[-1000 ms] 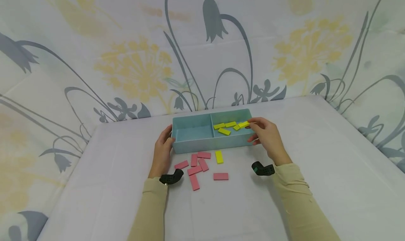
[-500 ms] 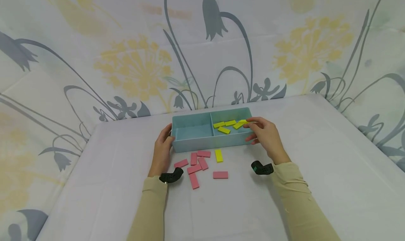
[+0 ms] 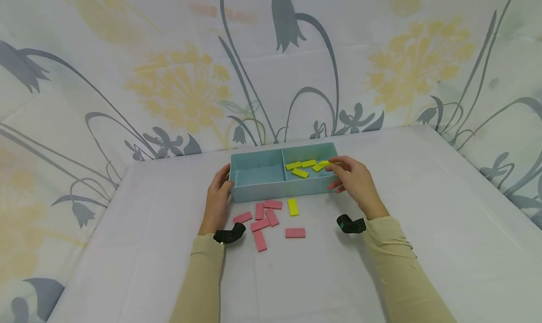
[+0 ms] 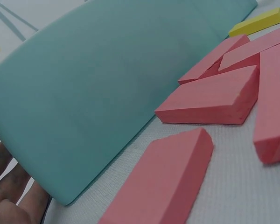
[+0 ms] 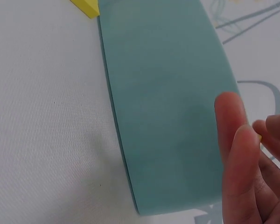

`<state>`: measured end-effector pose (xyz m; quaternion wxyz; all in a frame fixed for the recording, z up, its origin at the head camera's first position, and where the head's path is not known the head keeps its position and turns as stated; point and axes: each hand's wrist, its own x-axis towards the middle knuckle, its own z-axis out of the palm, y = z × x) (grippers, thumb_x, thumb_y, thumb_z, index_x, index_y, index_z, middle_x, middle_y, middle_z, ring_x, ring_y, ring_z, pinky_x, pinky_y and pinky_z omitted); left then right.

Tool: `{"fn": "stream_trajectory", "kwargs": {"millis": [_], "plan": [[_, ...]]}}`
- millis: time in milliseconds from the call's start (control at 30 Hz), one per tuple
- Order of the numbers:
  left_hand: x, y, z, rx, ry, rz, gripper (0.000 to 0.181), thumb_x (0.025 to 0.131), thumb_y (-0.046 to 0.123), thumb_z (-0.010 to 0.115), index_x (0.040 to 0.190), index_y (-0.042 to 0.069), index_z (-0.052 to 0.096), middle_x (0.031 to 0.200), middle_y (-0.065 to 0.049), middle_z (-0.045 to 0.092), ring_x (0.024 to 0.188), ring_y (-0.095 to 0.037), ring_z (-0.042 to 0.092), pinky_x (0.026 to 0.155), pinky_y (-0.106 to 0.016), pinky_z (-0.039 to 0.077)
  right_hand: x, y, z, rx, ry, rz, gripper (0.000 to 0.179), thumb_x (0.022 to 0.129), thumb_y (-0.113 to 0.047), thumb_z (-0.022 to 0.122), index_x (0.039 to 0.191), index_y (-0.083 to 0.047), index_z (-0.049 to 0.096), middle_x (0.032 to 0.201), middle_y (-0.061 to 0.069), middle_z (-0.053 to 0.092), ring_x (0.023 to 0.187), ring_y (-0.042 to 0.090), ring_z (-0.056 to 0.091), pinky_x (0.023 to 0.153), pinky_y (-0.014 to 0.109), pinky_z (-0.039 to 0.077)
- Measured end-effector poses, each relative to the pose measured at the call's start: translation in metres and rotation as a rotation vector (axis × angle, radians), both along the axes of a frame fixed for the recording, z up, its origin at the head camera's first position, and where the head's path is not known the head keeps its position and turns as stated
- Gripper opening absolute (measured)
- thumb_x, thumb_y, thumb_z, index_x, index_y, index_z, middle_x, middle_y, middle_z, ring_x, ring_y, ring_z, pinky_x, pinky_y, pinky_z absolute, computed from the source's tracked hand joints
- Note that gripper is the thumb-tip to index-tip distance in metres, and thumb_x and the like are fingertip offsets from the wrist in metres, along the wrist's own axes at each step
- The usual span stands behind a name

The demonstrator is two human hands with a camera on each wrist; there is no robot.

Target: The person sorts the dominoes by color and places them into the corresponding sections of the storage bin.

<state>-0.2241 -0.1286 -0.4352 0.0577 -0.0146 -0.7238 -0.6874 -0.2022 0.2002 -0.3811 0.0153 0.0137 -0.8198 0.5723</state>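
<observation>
A light blue-green box [image 3: 262, 193] with two compartments stands on the table. My left hand [image 3: 216, 198] grips its left end; in the left wrist view, those fingers [image 4: 9, 182] show beyond the box's edge. My right hand [image 3: 356, 184] reaches over the right end, thumb and index finger pinching a yellow block [image 3: 326, 162]. Only a sliver of that yellow block [image 5: 260, 138] shows between the fingertips in the right wrist view. Other fingers lie along the outside of the front wall. Several yellow blocks [image 3: 300, 173] lie in the right compartment, right by the pinched one.
Several pink blocks [image 3: 260, 225] lie scattered before the box, some touching. One pink block [image 3: 295, 233] sits apart to the right. A yellow block [image 3: 293, 207] rests close to the box's front. Behind the white-covered table [image 3: 423, 196] hangs a flower-print cloth [image 3: 254, 54].
The pinched yellow block has shifted slightly left and tilted over the blocks in the right compartment, the right hand moving very little. The left hand keeps its grip on the box.
</observation>
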Motion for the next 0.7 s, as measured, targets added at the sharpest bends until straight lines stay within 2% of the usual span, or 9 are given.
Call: {"fn": "stream_trajectory", "kwargs": {"millis": [500,700], "plan": [[0.002,0.000,0.003,-0.010,-0.016,-0.016,0.046,0.091,0.016,0.041,0.136,0.025,0.036,0.140,0.006,0.032,0.128,-0.012,0.028,0.103,-0.044,0.023,0.000,0.001,-0.002,0.028,0.019,0.010,0.035,0.093,-0.024,0.045,0.124,-0.008,0.049,0.110,0.013,0.059,0.064,0.022,0.065,0.055,0.031,0.051],[0.007,0.001,0.011,-0.023,-0.016,-0.025,0.047,0.091,0.014,0.040,0.138,0.019,0.034,0.140,0.003,0.032,0.128,-0.015,0.028,0.102,-0.044,0.024,-0.001,0.001,-0.003,0.047,0.029,0.008,0.036,0.093,-0.026,0.045,0.123,-0.008,0.050,0.111,0.012,0.059,0.064,0.021,0.064,0.055,0.031,0.051]]}}
